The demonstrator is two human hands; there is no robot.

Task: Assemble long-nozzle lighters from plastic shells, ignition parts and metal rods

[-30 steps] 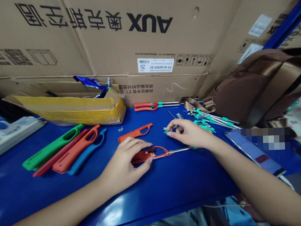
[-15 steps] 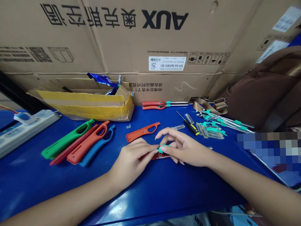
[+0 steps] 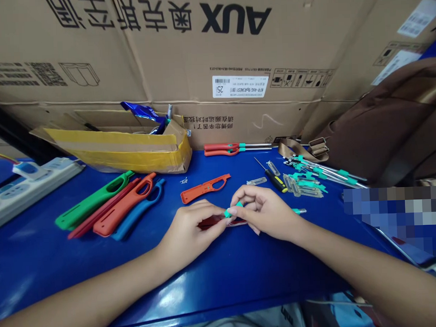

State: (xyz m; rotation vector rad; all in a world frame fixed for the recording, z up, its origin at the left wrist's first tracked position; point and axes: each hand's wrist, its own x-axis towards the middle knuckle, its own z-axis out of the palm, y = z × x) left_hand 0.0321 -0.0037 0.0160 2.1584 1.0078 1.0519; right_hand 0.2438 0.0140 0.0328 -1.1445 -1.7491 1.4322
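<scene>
Two hands are shown at the centre of the frame: a small green part (image 3: 239, 205) is pinched between the thumb and fingers of the right hand (image 3: 266, 211), while the fingers of the left hand (image 3: 191, 226) are curled over a partly hidden red handle shell (image 3: 207, 225), their tips brought close to the green part; whether anything is gripped by them cannot be told. Just above, an orange handle half (image 3: 201, 190) is laid on the blue counter (image 3: 208, 288), with coloured handles (image 3: 116, 214) grouped at left and a screwdriver (image 3: 276, 180) placed right of centre.
</scene>
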